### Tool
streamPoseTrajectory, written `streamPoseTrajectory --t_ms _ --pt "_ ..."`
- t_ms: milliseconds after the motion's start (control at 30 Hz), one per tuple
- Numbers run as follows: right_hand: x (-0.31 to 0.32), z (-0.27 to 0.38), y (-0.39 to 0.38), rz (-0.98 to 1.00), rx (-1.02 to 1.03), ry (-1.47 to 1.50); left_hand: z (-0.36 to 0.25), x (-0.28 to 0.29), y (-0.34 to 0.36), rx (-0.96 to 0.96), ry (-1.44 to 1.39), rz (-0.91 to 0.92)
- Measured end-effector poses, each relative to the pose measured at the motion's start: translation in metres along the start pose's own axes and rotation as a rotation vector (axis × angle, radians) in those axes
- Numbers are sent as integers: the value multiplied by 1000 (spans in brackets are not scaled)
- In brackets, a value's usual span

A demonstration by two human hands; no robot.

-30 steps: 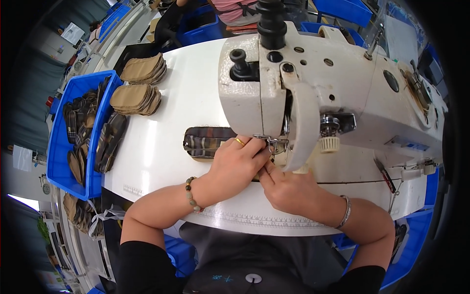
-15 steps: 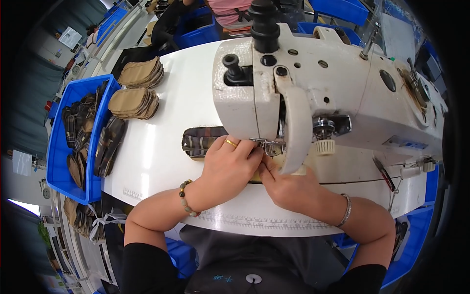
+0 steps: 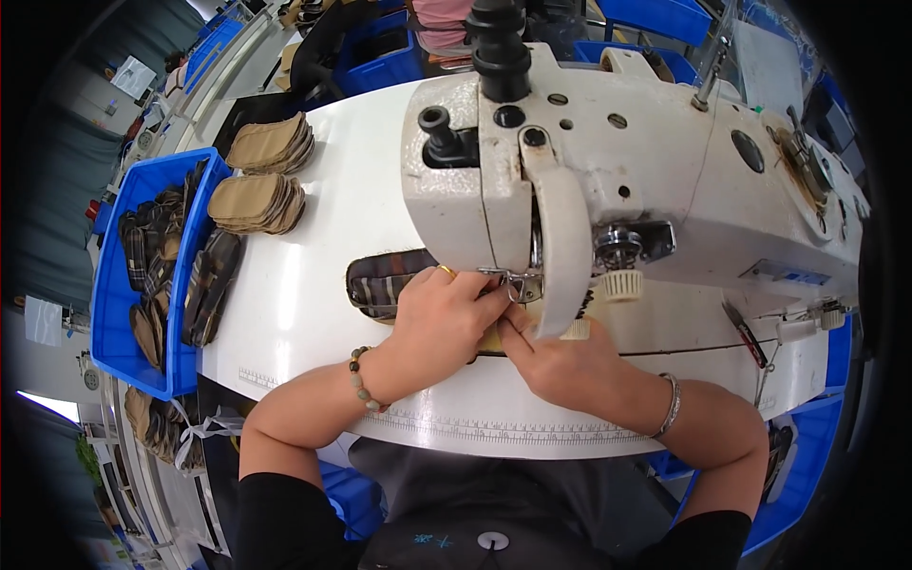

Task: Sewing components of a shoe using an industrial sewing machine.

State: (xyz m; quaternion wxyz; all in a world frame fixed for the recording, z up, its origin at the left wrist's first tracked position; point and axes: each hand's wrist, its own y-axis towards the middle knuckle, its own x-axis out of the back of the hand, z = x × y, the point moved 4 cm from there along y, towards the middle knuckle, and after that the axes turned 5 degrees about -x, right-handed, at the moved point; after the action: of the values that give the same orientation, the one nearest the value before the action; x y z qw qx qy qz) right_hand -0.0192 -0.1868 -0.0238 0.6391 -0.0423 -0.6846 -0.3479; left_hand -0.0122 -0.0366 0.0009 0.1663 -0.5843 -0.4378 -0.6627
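a long, dark-plaid fabric piece (image 3: 373,282) runs left-right, rounded end left of left hand's (image 3: 439,318) and right hand's (image 3: 562,363) bent fingers; grips impossible to tell.

Worn: 2 black sleeves (image 3: 290,518), lower frame; 1 beaded bracelet (image 3: 358,378), centre-left; 1 silver bangle (image 3: 674,406), centre-right; 1 gold ring (image 3: 446,272), mid-frame.

white sheet (image 3: 43,318) near dark curtains (image 3: 55,195); lower, perhaps a green plant (image 3: 88,458).

Plaid fabric (image 3: 385,277) partly hidden beneath left fingers (image 3: 470,288), pink-clothed person (image 3: 442,21) cut off above
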Motion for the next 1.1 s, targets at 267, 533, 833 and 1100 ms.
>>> streamPoseTrajectory --t_ms 267,533,833,1100 --pt "-3 0 2 -56 45 6 0 7 2 91 -66 144" --pt "0 0 4 -127 74 -8 0 7 4 72 -86 154" --pt "0 -2 4 56 -26 -53 0 7 9 119 -102 210" --pt "-12 -6 -2 142 -42 -191 2 9 13 174 -144 337"
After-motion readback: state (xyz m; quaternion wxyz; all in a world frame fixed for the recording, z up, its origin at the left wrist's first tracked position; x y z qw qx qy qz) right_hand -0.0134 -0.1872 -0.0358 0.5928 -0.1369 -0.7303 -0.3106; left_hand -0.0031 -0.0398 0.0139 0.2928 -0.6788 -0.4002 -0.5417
